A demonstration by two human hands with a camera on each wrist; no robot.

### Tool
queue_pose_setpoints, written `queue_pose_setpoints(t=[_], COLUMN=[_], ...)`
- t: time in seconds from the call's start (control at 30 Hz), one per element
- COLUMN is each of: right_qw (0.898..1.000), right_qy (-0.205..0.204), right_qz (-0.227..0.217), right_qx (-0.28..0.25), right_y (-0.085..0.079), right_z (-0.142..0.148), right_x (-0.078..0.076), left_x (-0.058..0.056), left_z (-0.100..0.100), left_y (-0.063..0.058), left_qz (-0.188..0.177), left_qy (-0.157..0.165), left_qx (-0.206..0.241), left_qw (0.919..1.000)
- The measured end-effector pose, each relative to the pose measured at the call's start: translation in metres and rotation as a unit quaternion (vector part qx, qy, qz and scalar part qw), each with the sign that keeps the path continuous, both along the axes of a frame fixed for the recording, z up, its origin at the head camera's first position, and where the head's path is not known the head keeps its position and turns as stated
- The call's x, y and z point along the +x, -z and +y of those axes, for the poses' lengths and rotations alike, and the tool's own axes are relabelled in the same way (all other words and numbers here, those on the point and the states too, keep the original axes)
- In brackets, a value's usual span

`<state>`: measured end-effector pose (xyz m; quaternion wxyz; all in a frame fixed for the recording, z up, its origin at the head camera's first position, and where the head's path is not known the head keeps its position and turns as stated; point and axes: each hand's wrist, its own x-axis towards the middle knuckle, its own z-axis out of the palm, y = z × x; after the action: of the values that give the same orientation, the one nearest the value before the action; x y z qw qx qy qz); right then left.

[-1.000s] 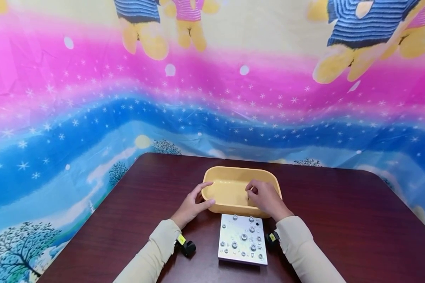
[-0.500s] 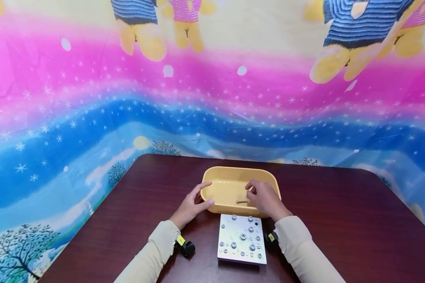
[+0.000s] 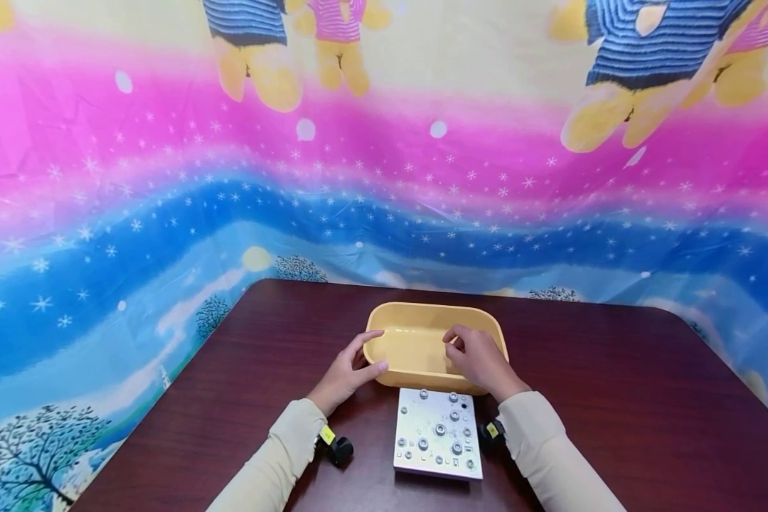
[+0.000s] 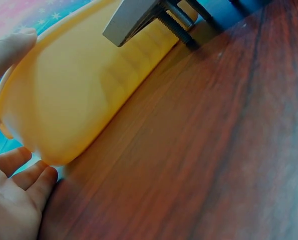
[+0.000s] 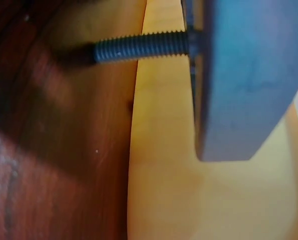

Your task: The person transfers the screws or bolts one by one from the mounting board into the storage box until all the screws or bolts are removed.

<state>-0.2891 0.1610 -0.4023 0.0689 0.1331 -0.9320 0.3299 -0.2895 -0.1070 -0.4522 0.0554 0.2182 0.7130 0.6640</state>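
My left hand (image 3: pixel 343 373) grips the left end of a yellow tray (image 3: pixel 416 379), thumb over the near rim and index finger over the far one. In the left wrist view, other fingers (image 4: pixel 41 180) touch the tray's outer end wall. Inside the tray's right half is my right hand (image 3: pixel 480 358), fingers curled in a pinch on a small screw, which is now mostly hidden by the hand. Nearer me lies a silver metal plate (image 3: pixel 432 444) with several socket-head screws in it. A threaded shank (image 5: pixel 143 46) sticks out below the plate in the right wrist view.
Everything stands on a dark red-brown wooden table (image 3: pixel 281 334). The plate sits right against the tray's near side, raised on its screws. Black wrist cameras (image 3: pixel 340 451) are strapped below both sleeves. A printed cloth (image 3: pixel 384 178) hangs behind the table.
A screw that showed below the right fingertips, first upright and then lying flat, is no longer clearly seen. Both hands, the tray and the plate have stayed in place.
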Motion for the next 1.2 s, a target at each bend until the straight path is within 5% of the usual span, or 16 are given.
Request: queue_pose_setpoints(t=[0.33,0.63,0.83,1.0,1.2], right_qw=[0.997,0.991,0.984,0.966,0.950], right_qy=[-0.036,-0.081,-0.171,-0.223,-0.249], right_qz=[0.033,0.108,0.022,-0.079,-0.114], right_qx=[-0.052,-0.013,0.053,0.105,0.147], right_y=[-0.007,-0.036,-0.048,-0.056,-0.059], right_z=[0.006,0.010,0.011,0.014,0.012], right_x=[0.004,0.028,0.055,0.077,0.087], left_x=[-0.001,0.003,0.014,0.015,0.014], left_z=[0.000,0.001,-0.001,-0.001,-0.002], left_y=[0.004,-0.007,-0.023,-0.024,-0.024], left_qz=[0.011,0.000,-0.010,-0.005,-0.001], left_qy=[-0.011,0.005,0.010,0.010,0.007], left_qx=[-0.010,-0.011,-0.015,-0.018,-0.021], left_qw=[0.9998,0.9999,0.9998,0.9998,0.9998])
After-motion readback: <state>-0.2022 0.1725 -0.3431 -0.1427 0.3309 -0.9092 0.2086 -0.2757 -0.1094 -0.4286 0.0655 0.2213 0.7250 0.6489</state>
